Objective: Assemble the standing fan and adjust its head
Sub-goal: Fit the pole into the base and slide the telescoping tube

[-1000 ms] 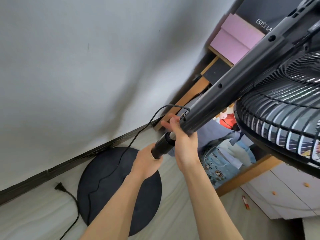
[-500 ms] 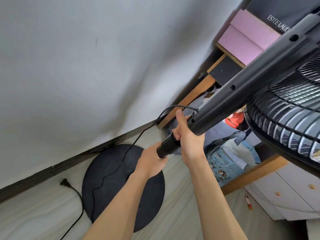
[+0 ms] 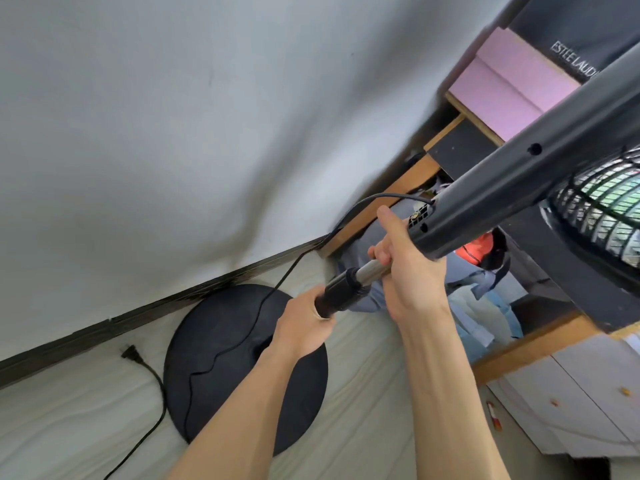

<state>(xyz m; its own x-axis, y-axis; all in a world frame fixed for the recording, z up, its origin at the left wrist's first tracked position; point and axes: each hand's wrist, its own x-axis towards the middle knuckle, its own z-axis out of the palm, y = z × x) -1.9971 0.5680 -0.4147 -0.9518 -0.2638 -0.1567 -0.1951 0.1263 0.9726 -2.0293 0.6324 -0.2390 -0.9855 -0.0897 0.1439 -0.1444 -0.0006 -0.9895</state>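
— Where's the fan right now?

— Tilted across the upper right. Its matte black plastic column (image 3: pixel 519 188) is smooth, with small round holes, and it slants down from the corner. The round black wire grille (image 3: pixel 602 216) hangs just beside it, its thin ribs catching the light.

— And the hands?

— Both are closed around the pole. The right hand (image 3: pixel 412 271) wraps the bright metal tube (image 3: pixel 372 270) where it comes out of the column's lower end, with the thumb stretched up towards the column. The left hand (image 3: pixel 304 327) grips the black pole just below the thick black plastic collar (image 3: pixel 341 292) that rings the tube.

— Where's the base?

— The flat round black base (image 3: pixel 214 358) lies on the pale wood-grain floor (image 3: pixel 69 427) near the white wall (image 3: pixel 173 133). The left forearm hides its centre, so I cannot tell whether the pole is seated there.

— Any wiring?

— A thin black power cord (image 3: pixel 304 258) leaves the column's end, drops across the base in loose bends and ends in a plug (image 3: pixel 131 353) lying on the floor.

— What's behind?

— A pink rectangular box (image 3: pixel 502 88) on a wooden shelf.
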